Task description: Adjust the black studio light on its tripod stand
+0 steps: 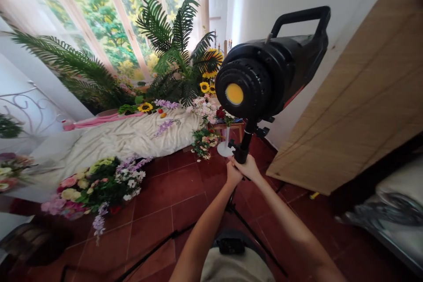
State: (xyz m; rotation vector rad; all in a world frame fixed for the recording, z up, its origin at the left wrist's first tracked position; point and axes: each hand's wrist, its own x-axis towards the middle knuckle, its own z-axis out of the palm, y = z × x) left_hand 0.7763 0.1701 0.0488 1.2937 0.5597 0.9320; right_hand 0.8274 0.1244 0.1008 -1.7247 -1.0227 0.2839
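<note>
While the left hand (234, 173) and right hand (250, 168) wrap the stand (245, 143), the lamp (267, 72) sits on top of it, above the hands. Both grips are closed around the stand just below its knobs, the hands against each other and their fingers partly hidden. The lamp has 1 yellow disc (235, 94) on its front and a handle (299, 16) over its back. At least 2 of the stand's legs (259, 238) spread over the red floor (158, 185). To the left, a white cloth (132, 136) lies below the window (109, 22), with flowers (95, 183) by its near edge. A palm (178, 44) rises behind it, and a beige panel (350, 92) leans right of the lamp.
</note>
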